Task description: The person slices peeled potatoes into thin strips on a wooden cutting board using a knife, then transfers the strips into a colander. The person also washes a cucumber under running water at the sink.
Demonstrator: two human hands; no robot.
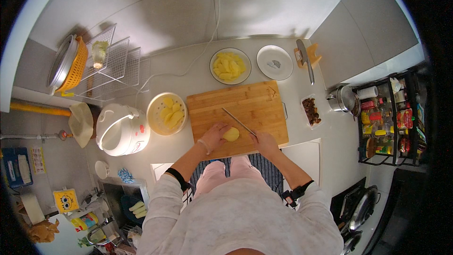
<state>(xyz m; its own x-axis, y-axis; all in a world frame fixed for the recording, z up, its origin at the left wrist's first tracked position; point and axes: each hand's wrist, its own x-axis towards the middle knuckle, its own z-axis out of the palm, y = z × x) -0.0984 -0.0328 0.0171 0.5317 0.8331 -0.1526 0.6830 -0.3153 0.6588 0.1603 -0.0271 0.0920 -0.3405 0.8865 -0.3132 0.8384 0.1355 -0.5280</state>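
On the wooden cutting board [208,102] my left hand [214,137] holds a peeled potato [231,134] from its left side. My right hand [264,142] grips a kitchen knife [239,121], its blade slanting up and to the left, just right of the potato. Left of the board, a cream colander [151,126] holds several yellow potato pieces [172,113]. A dark-rimmed plate [213,73] heaped with potato slices [229,66] stands behind the board. Beside it is a white plate [266,54] with small grey items whose kind I cannot tell.
A white rice cooker [124,131] stands left of the colander, near a wire rack [116,60]. A cleaver [305,61] lies at the back right. On the right are a tray of dark brown pieces [311,111], a metal pot [340,99] and a black spice rack [394,124]. A cord crosses the counter.
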